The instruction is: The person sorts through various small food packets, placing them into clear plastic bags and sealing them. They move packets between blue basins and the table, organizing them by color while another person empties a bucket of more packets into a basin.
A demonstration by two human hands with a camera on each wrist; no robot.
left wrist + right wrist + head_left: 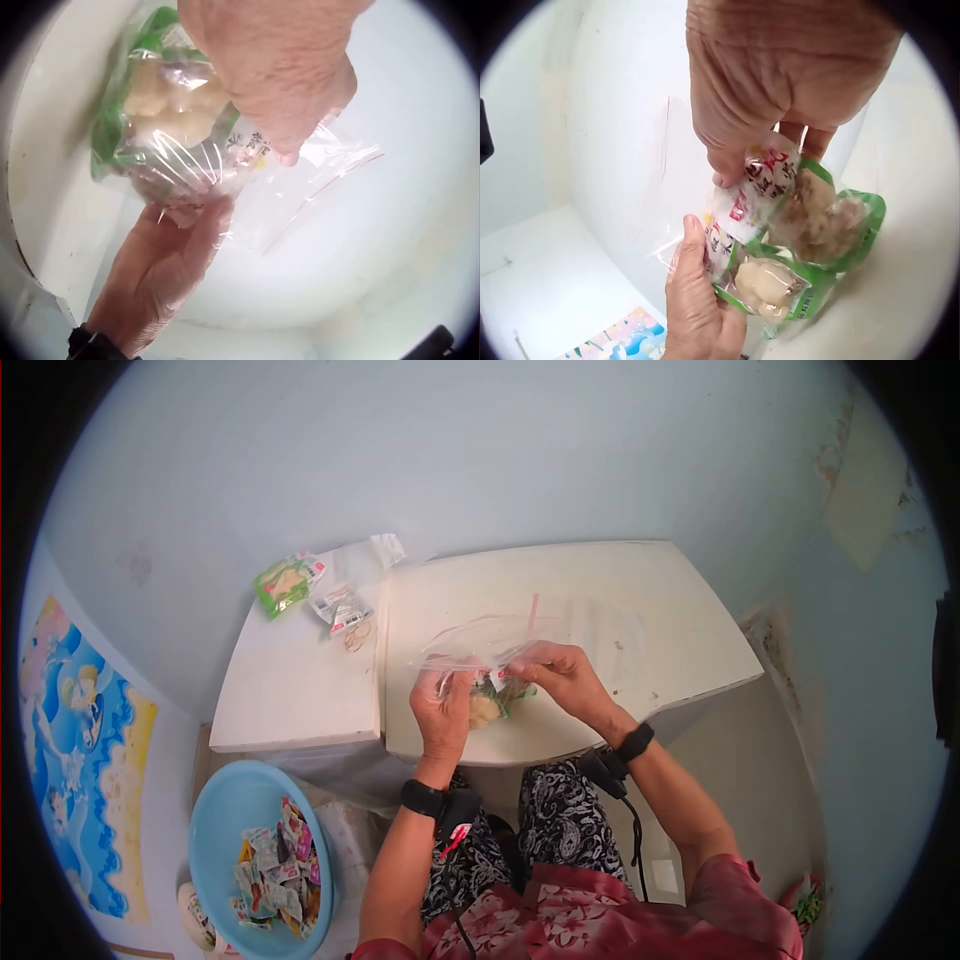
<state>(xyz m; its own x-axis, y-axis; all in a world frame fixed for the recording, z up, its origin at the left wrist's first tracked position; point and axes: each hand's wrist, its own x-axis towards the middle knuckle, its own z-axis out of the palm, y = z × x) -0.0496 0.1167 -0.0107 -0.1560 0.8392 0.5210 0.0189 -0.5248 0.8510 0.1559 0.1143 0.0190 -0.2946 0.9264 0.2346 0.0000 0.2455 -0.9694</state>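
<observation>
Step in hand (est.): loading or arranging pkts at a clear plastic bag w/ thin red line [281,206]; not yet complete.

L hand [443,710]: grip pinches the white printed end of a clear, green-edged plastic pkt w/ pale contents [765,285], bag film gathered at the thumb. R hand [560,676]: grip pinches the white printed end of a clear, green-edged plastic pkt w/ brownish contents [817,217].

Loc.: both pkts are side by side btwn the hands, over the near part of the white, smooth-topped bench [640,600]; contact w/ its surface is unclear. Film extends toward the far side. Pkts inside bag or against it: cannot tell.

Next move (judged): calls for L grip to steady film & pkt while R grip aligns its pkt w/ the bag mouth, white ends flat to avoid snagging.
</observation>
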